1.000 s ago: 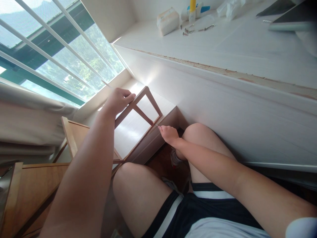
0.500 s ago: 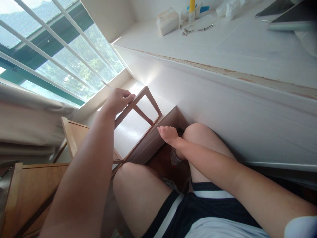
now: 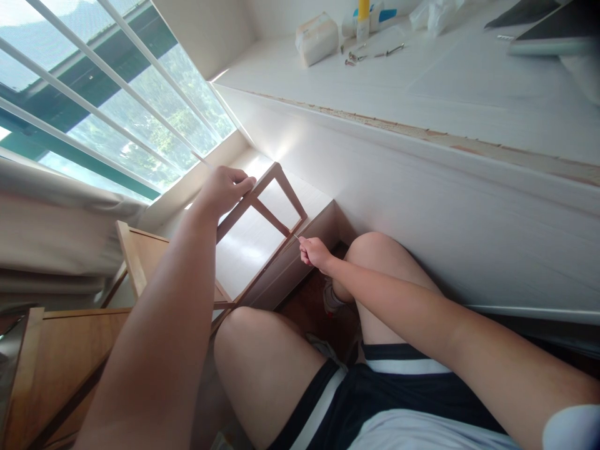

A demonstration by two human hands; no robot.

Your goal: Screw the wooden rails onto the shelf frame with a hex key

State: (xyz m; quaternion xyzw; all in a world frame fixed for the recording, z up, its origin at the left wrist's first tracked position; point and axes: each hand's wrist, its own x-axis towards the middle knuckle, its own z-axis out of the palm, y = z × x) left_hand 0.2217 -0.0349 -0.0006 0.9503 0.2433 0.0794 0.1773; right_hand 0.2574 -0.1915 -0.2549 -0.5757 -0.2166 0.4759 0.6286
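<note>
White unit (image 3: 431, 206), barred window (image 3: 117, 87) and curtain (image 3: 56, 231) closed in the work space.
The unit's side walled off the right; its top ran across the far right. The window occupied the far left, the curtain below it. Wooden panelled furniture (image 3: 70, 344) stood near left, partly blocked by the left forearm. The wooden frame (image 3: 270, 217) was at mid-scene, along the edge of a low white surface (image 3: 248, 234); the left knee (image 3: 246, 328) crowded its near end. The left hand (image 3: 227, 187) gripped the frame's top rail. The right hand (image 3: 315, 251) was closed on a thin shaft (image 3: 296, 237) aimed at the lower rail; tip contact could not be confirmed. On the unit's top lay a wrapped package (image 3: 317, 40), a yellow-capped tube (image 3: 362, 17) and loose screws (image 3: 389, 51).
</note>
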